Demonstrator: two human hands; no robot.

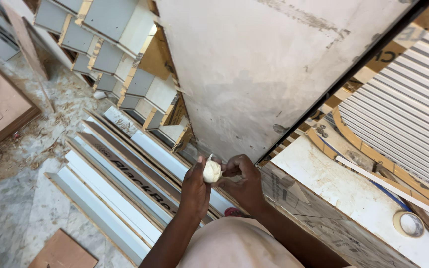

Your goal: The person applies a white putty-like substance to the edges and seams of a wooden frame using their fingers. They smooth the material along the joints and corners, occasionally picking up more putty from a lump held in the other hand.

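Both hands pinch a small pale lump in front of a large grey board.

The left hand [194, 186] and right hand [244, 181] are closed on the whitish lump [212, 171], fingertips meeting around it just below the lower edge of the tilted grey board [254, 64]. Beneath them long white and brown strips [120, 188] lie side by side on the dusty floor [11, 198]. To the right, a roll of tape [409, 224] sits on a stained white panel [343, 188].
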